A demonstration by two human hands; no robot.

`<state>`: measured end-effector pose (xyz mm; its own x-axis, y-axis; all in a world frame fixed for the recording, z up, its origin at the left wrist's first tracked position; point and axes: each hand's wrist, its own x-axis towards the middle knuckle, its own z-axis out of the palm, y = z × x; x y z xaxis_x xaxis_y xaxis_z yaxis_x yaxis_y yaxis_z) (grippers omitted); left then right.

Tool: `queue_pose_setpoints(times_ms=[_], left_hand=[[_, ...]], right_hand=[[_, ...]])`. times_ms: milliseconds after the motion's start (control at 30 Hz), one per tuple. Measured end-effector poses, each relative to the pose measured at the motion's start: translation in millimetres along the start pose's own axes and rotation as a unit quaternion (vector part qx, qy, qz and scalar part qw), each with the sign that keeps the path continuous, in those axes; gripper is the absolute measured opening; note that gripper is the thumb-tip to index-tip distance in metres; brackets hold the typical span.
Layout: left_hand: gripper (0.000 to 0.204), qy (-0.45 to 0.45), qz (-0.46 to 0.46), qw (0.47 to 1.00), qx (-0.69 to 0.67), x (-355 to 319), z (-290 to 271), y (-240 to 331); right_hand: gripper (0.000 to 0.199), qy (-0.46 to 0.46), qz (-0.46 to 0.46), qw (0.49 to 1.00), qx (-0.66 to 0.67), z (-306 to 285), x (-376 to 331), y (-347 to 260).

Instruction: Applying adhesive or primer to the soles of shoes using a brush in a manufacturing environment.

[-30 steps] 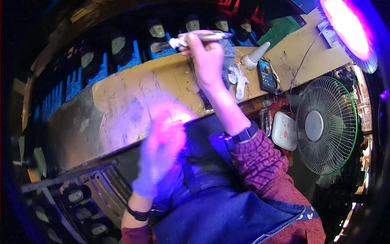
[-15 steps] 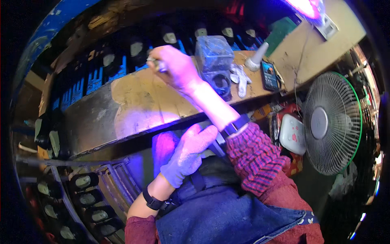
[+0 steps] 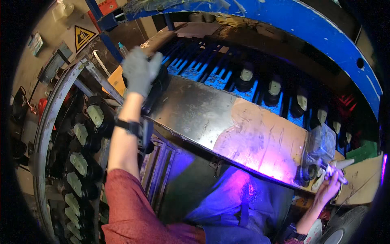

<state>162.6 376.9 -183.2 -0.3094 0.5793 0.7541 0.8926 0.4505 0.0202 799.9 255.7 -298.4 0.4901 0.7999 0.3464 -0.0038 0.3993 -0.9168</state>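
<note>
My left hand [image 3: 139,73], in a grey glove, is reached out at the left end of the bench, blurred, with its thumb apart from the fingers. Beside it is a dark shoe-like form [image 3: 156,90], partly covered by the hand and wrist. Low on the right, my bare right hand [image 3: 330,188] is closed around a small shiny metal tool [image 3: 340,179], whose kind I cannot make out. That hand is next to a clear plastic box [image 3: 321,142] and a dark round container [image 3: 308,173].
Black shoes on pale lasts [image 3: 274,88] stand in a row along blue slats behind the bench [image 3: 191,110]. More fill a metal rack [image 3: 42,150] at left. A blue beam [image 3: 284,20] arches overhead. A fan [image 3: 345,227] stands low right.
The view has swung left. My left hand has gone from near my lap to the bench's left end. My right hand has moved from above the bench to beside the plastic box.
</note>
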Motion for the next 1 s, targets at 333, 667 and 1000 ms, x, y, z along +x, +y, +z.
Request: queue_pose_setpoints(times_ms=[333,667,1000], left_hand=[[0.062,-0.242,-0.085,0.966,0.043,5,24,-45],[0.057,-0.23,0.123,0.897,-0.358,-198,-61,80],[0.041,-0.221,-0.013,0.94,-0.258,-60,-26,60]], right_hand=[[0.016,0.034,0.018,0.997,0.066,18,5,9],[0.02,0.019,0.001,0.999,0.037,29,2,9],[0.022,0.128,0.005,0.98,-0.154,30,-18,-26]])
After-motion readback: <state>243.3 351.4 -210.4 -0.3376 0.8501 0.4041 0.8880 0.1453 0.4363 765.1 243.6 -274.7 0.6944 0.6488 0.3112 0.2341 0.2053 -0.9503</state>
